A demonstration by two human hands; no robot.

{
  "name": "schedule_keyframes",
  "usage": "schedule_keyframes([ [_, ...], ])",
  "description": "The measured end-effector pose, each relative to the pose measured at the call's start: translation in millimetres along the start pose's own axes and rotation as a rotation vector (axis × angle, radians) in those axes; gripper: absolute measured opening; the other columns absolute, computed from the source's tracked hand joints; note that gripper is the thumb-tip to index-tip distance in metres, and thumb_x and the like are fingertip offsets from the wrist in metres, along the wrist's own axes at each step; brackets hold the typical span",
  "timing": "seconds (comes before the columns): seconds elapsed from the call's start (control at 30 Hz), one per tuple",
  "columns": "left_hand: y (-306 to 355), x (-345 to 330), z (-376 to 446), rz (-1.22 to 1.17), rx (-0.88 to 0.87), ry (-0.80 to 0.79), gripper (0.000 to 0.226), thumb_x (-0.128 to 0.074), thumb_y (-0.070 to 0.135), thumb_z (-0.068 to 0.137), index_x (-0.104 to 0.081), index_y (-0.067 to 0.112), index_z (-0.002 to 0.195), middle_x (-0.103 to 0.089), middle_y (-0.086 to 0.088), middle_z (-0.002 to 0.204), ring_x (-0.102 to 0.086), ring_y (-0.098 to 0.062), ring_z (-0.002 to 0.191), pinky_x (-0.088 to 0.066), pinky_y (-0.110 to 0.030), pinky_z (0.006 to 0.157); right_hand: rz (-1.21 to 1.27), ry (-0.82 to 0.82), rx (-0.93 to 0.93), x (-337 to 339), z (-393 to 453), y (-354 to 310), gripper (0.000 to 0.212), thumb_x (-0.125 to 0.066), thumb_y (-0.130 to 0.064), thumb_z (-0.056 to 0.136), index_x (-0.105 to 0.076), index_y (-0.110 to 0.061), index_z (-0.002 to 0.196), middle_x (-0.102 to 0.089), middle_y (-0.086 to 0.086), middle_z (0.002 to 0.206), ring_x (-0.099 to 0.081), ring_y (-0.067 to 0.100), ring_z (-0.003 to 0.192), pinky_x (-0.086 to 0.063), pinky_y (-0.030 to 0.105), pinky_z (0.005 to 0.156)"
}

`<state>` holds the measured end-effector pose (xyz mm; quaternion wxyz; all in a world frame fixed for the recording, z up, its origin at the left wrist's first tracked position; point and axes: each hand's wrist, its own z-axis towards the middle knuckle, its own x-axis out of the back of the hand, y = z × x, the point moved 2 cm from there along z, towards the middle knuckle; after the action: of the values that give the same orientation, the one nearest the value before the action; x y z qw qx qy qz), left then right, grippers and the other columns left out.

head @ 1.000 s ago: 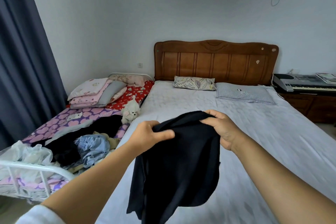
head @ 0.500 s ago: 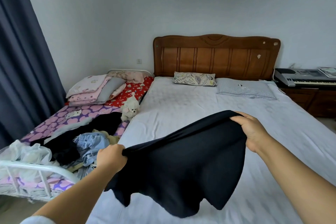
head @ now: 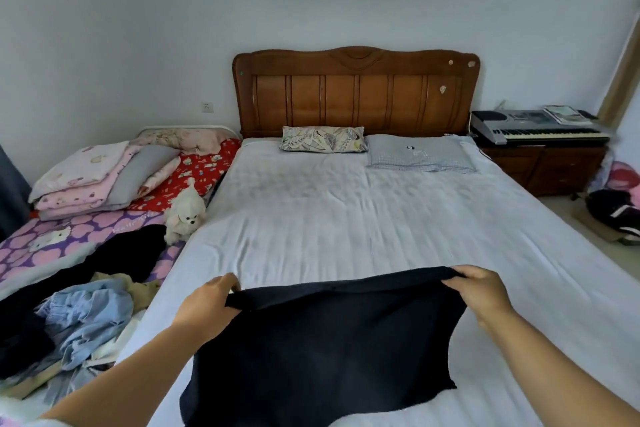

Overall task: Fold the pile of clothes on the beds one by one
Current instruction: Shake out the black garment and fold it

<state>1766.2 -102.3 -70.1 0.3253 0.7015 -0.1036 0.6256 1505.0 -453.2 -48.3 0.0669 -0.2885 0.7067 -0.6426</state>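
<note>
Fingers (head: 227, 282) of the left hand (head: 207, 305) curled round one top corner of the dark garment (head: 322, 340), those of the right hand (head: 481, 295) pinching the other, so both grip cloth and neither hangs idle. Top edge stretched taut from 9 to 3 o'clock between the two hands, long axis crosswise to the big bed (head: 346, 218); body of the cloth hanging down toward 6 o'clock, lower part seemingly draped on the sheet, though contact hard to confirm. Equal reach from either hand, so likely next: lower flat toward 12 o'clock and smooth out before folding. Soft, matte, slightly fuzzy knit, navy to black, roughly rectangular, limp under its own weight. Beneath, a pale wrinkled sheet. At 9 o'clock, on the smaller bed (head: 41, 246), the unfolded pile (head: 79, 315): faded denim, black fabric, something cream. Beyond it a white plush dog (head: 183, 215) and stacked pink bedding (head: 90, 180). At 12 o'clock two pillows (head: 323, 139) against a glossy wooden headboard (head: 356, 94); at 2 o'clock a keyboard (head: 536, 128) on a dark cabinet.
</note>
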Motion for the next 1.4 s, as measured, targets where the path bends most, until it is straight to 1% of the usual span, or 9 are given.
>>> schedule_keyframes([
  [0.1,33.4,-8.3,42.9,0.045,-0.017,-0.069,0.010,-0.056,0.023,0.081,-0.052,0.032,0.084,-0.058,0.011,0.089,-0.055,-0.014,0.083,-0.040,-0.024,0.064,-0.068,0.044,-0.062,14.1,52.9,13.1,0.012,-0.069,-0.003,0.077,-0.073,-0.014,0.080,-0.070,0.004,0.076,-0.066,0.023,0.074,-0.049,0.029,0.068],
  [0.23,74.8,-7.3,110.7,0.092,-0.053,-0.019,0.025,-0.050,0.013,0.086,-0.057,0.024,0.107,-0.061,0.002,0.108,-0.058,-0.022,0.098,-0.047,-0.034,0.083,-0.006,0.080,-0.105,19.8,123.3,13.9,0.012,-0.067,-0.006,0.080,-0.071,-0.017,0.082,-0.070,0.005,0.076,-0.065,0.023,0.067,-0.050,0.029,0.063],
  [0.43,114.0,22.4,182.7,0.196,-0.125,0.171,0.038,-0.052,0.010,0.087,-0.053,0.023,0.122,-0.060,-0.001,0.116,-0.060,-0.027,0.099,-0.044,-0.032,0.072,0.175,0.088,0.019,23.1,179.9,-18.7,0.019,-0.060,0.001,0.085,-0.069,-0.016,0.086,-0.068,0.002,0.082,-0.063,0.018,0.074,-0.048,0.027,0.066],
  [0.57,120.8,32.4,194.2,0.223,-0.232,0.262,0.034,-0.062,0.009,0.081,-0.059,0.016,0.114,-0.060,-0.005,0.105,-0.062,-0.033,0.085,-0.043,-0.034,0.061,0.167,0.085,0.108,30.2,180.3,-22.4,0.028,-0.059,0.003,0.083,-0.070,-0.023,0.082,-0.069,-0.006,0.083,-0.063,0.010,0.076,-0.046,0.022,0.065],
  [0.73,113.6,-4.1,157.4,0.259,-0.589,0.296,0.038,-0.089,-0.001,0.044,-0.065,0.007,0.072,-0.058,-0.006,0.063,-0.052,-0.025,0.038,-0.031,-0.022,0.034,-0.008,0.039,0.093,31.1,145.9,30.8,0.030,-0.058,0.009,0.085,-0.067,-0.018,0.075,-0.064,-0.003,0.073,-0.056,0.014,0.068,-0.041,0.020,0.060],
  [0.93,56.5,-125.1,76.8,0.210,-0.688,0.015,0.061,-0.089,0.001,0.039,-0.056,0.022,0.086,-0.058,0.001,0.065,-0.054,-0.019,0.042,-0.027,-0.021,0.032,-0.342,-0.102,-0.024,17.4,63.8,145.1,0.023,-0.065,0.008,0.080,-0.070,-0.013,0.075,-0.066,-0.001,0.081,-0.058,0.010,0.074,-0.040,0.016,0.062],
  [1.07,3.7,-223.4,8.0,0.350,-0.462,-0.371,0.032,-0.050,0.018,0.091,-0.051,0.026,0.121,-0.054,0.002,0.107,-0.059,-0.019,0.085,-0.038,-0.026,0.062,-0.547,-0.228,-0.181,8.5,-4.4,238.9,0.015,-0.068,0.003,0.079,-0.068,-0.012,0.076,-0.063,0.003,0.082,-0.056,0.011,0.071,-0.039,0.013,0.058],
  [1.13,-17.1,-261.0,-32.9,0.377,-0.414,-0.552,0.034,-0.037,0.024,0.096,-0.043,0.029,0.129,-0.051,0.004,0.117,-0.058,-0.018,0.095,-0.037,-0.023,0.071,-0.693,-0.337,-0.232,6.7,-40.4,281.3,0.011,-0.065,0.002,0.080,-0.066,-0.007,0.075,-0.061,0.007,0.081,-0.055,0.014,0.070,-0.037,0.013,0.057],
  [1.4,-61.2,-316.5,-154.1,0.314,-0.329,-0.933,0.029,-0.050,0.041,0.088,-0.051,0.025,0.112,-0.059,0.005,0.109,-0.056,-0.013,0.102,-0.034,-0.020,0.073,-1.180,-0.655,-0.316,9.9,-135.1,371.2,0.034,-0.051,-0.012,0.089,-0.035,-0.023,0.061,-0.044,-0.003,0.076,-0.049,0.015,0.073,-0.033,0.019,0.055],
])
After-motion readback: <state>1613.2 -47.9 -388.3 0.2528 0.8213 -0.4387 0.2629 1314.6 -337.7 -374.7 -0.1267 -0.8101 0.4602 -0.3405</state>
